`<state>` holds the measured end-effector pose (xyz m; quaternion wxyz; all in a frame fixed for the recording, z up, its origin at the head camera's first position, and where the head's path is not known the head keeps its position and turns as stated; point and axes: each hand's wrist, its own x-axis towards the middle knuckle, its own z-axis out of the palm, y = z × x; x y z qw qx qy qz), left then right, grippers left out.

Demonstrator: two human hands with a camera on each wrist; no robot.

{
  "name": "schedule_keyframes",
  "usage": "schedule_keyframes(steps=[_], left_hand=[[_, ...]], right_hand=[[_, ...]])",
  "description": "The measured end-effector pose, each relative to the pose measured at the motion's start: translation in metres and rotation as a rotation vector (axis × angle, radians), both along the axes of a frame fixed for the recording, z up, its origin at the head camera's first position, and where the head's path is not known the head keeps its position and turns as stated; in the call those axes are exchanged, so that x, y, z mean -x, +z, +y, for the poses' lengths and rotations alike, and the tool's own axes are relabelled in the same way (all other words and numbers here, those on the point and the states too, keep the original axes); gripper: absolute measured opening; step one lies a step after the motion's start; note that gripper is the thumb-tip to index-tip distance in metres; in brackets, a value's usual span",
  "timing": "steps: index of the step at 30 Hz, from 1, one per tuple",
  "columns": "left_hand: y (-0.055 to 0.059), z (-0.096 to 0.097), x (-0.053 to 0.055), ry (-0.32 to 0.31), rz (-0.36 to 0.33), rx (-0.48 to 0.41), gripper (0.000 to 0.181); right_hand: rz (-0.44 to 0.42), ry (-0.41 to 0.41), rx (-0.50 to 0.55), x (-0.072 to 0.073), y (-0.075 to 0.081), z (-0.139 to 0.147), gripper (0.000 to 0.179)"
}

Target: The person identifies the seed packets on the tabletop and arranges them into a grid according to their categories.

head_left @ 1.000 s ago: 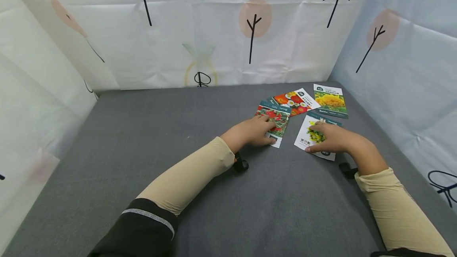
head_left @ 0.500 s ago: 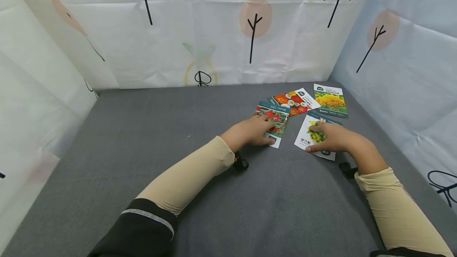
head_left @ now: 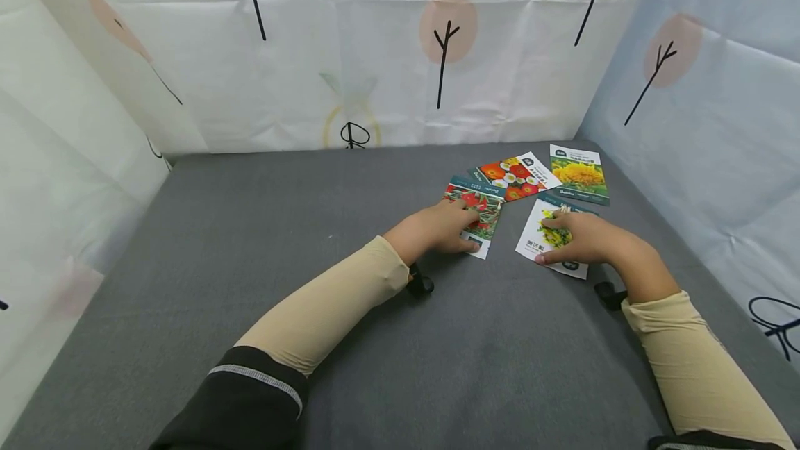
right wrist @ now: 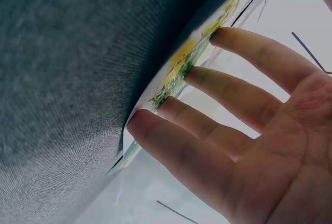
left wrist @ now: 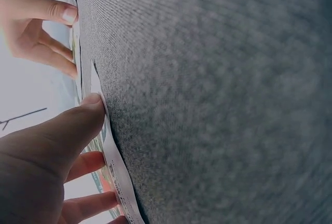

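Observation:
My left hand (head_left: 439,229) rests its spread fingertips and thumb on a seed packet (head_left: 486,203) with red flowers, which lies flat and is partly hidden by the hand. In the left wrist view, the thumb (left wrist: 85,117) presses near the packet's white edge (left wrist: 116,164). To the right, my right hand (head_left: 587,238) touches a white packet with yellow flowers (head_left: 530,235). Nearly straight fingers (right wrist: 223,92) press on this packet's face (right wrist: 179,63) in the right wrist view. Neither packet is lifted clear of the table in the head view.
Behind the hands lie a packet with orange, red and white flowers (head_left: 515,176) and another with a yellow bloom (head_left: 578,176). The orange-flower packet's lower corner meets the red-flower one. Grey cloth covers the table (head_left: 262,228); patterned white curtains (head_left: 375,54) enclose its back and sides.
The red-flower packet has slid very slightly left under my left hand. My right hand and the yellow-flower packet under it stay practically in place.

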<state>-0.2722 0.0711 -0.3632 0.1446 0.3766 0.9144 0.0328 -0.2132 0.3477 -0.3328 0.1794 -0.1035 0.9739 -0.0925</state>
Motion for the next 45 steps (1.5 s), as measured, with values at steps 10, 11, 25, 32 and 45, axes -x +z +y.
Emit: schedule_keyframes(steps=[10, 11, 25, 32, 45], left_hand=[[0.0073, 0.0, -0.0022, 0.009, -0.009, 0.036, 0.07], [0.0076, 0.0, -0.0024, 0.013, -0.009, 0.038, 0.07], [0.0071, 0.0, -0.0031, 0.002, 0.007, 0.036, 0.069], [0.0091, -0.0013, -0.004, 0.005, -0.005, 0.018, 0.067], [0.0101, -0.0022, -0.0046, -0.018, -0.013, 0.026, 0.068]], right_hand=[[-0.011, -0.012, -0.012, 0.0015, 0.0008, 0.0, 0.094], [-0.013, -0.014, -0.011, 0.0015, 0.0007, 0.0001, 0.094], [-0.015, -0.009, -0.001, -0.0004, 0.0006, -0.0006, 0.093], [-0.006, -0.003, 0.002, -0.001, 0.0009, -0.0004, 0.093], [0.009, 0.012, 0.016, -0.0013, -0.0001, -0.0009, 0.092]])
